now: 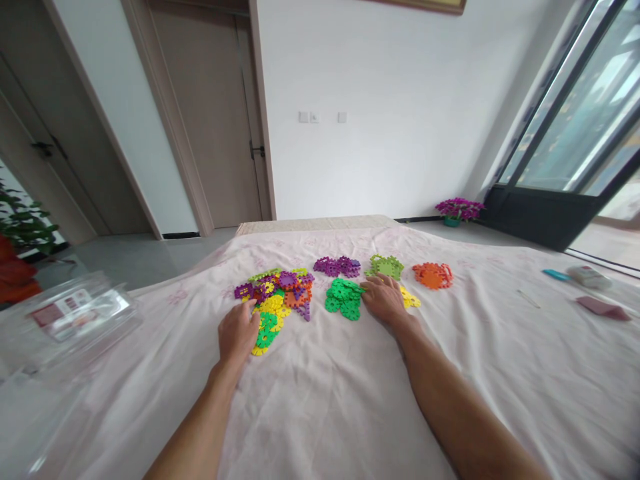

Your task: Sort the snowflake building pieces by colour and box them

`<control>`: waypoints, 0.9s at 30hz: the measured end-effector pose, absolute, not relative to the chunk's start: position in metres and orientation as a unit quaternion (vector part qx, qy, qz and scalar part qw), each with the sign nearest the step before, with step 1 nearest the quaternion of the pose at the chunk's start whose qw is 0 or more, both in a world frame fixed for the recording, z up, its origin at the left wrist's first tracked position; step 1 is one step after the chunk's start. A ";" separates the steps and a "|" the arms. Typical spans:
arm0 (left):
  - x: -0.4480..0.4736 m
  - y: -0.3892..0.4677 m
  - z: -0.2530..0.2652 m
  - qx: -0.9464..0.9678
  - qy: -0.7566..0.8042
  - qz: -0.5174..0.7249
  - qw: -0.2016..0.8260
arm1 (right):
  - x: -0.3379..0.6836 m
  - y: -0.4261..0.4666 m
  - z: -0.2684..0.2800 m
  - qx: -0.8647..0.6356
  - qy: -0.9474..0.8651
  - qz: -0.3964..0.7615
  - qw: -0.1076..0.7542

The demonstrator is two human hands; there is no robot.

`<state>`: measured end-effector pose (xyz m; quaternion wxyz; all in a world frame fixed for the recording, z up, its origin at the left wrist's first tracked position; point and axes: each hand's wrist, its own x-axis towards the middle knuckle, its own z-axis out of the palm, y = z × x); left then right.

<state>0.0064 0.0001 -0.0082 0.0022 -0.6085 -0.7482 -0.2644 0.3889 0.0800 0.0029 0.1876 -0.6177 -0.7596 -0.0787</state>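
Observation:
A mixed pile of toothed plastic building pieces, with purple, orange, yellow and green ones, lies on the cloth. My left hand rests at its left edge, thumb and forefinger slightly apart and touching the pieces. My right hand is palm down with its fingers reaching forward, between a green pile and a yellow pile that it partly covers. Its fingertips meet the near edge of a light green pile. I see nothing held in either hand. Single-colour piles of purple pieces and orange pieces lie farther back.
A pale pink cloth covers the table. Clear plastic boxes stand at the left. On the right are a blue item, a wrapped pack and a dull pink piece. Doors and a white wall lie beyond.

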 end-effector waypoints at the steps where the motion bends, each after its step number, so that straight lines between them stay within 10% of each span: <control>1: 0.006 0.000 -0.009 -0.608 -0.749 -0.264 0.002 | 0.389 0.080 0.003 -0.623 -0.754 -0.082 0.191; 14: 0.006 0.001 -0.010 -0.607 -0.749 -0.264 0.001 | 0.389 0.076 0.009 -0.656 -0.702 -0.117 0.253; 27: 0.006 0.000 -0.010 -0.604 -0.747 -0.277 -0.007 | 0.267 0.024 0.021 -0.294 -0.930 0.015 0.220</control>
